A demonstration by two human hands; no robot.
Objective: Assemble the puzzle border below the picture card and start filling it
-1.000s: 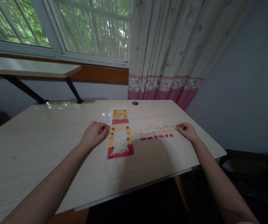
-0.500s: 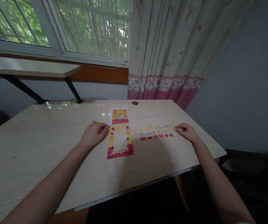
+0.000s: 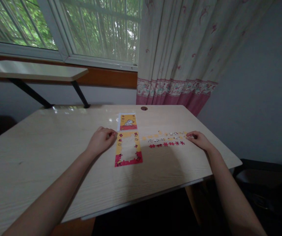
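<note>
A jigsaw puzzle border, yellow above and pink-red below, lies on the table with its middle bare. Just beyond it is a picture card of a white cartoon animal on yellow and red. Beside the border's upper left corner rests my left hand, fingers curled and closed; whatever they may hold is hidden. To the right, loose yellow and white puzzle pieces lie in rows, with red puzzle pieces nearest me. At the rows' right end, my right hand has its fingertips pinched low at the tabletop, their contents too small to make out.
The pale wooden table has a round cable hole at its back edge. A raised shelf on dark legs stands at the back left. Behind are a window and a patterned curtain. A dark chair stands at the right.
The whole view has shifted slightly, so everything appears a little farther right. Both hands keep nearly the same places beside the border and the loose pieces.
</note>
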